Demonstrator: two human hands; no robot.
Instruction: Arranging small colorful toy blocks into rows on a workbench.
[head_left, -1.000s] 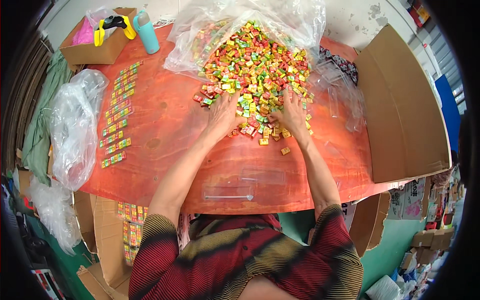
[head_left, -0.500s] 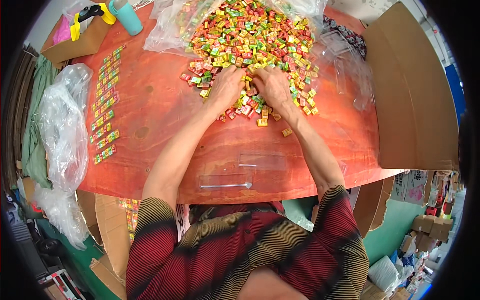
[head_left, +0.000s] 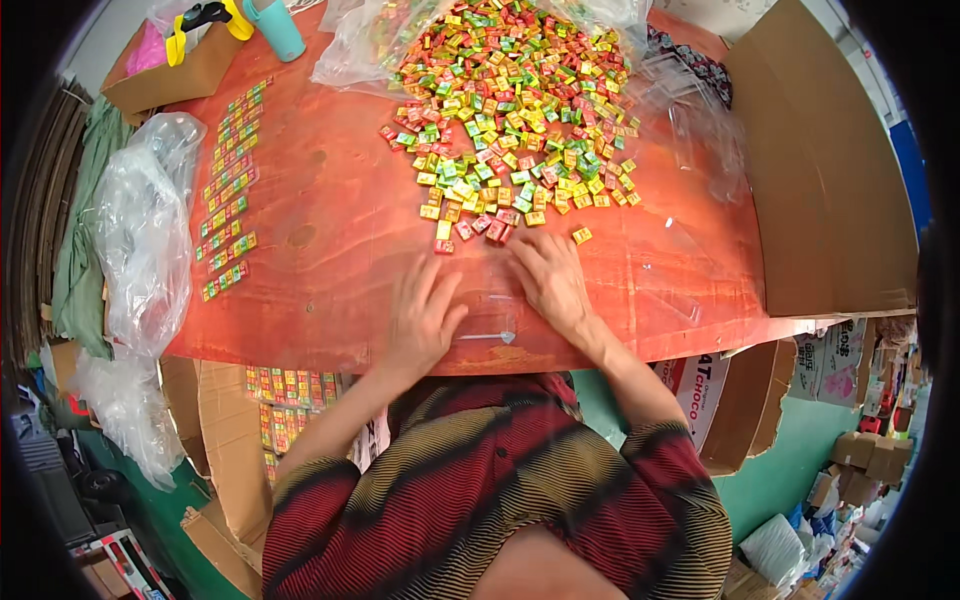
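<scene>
A heap of small red, yellow and green boxes (head_left: 520,120) spreads over the far middle of the red table (head_left: 330,250). My left hand (head_left: 425,312) is over the near part of the table with its fingers apart, holding nothing. Slightly farther off, my right hand (head_left: 555,282) has its fingers stretched toward the heap's near edge. Its fingertips are close to several red boxes (head_left: 498,230); whether they touch cannot be made out. Between the hands lies a clear plastic piece (head_left: 487,336) with a whitish strip, partly hidden by my left hand.
Rows of small boxes (head_left: 228,190) line the table's left side, beside crumpled clear plastic (head_left: 150,230). A large cardboard box (head_left: 840,170) stands at the right. Clear plastic cases (head_left: 690,120) lie before it. A turquoise bottle (head_left: 277,30) stands far left. An open carton (head_left: 290,400) below the table holds more small boxes.
Both hands have drawn back from the heap toward me, their fingers now apart. Boxes at the heap's near edge have shifted toward me and spread out.
</scene>
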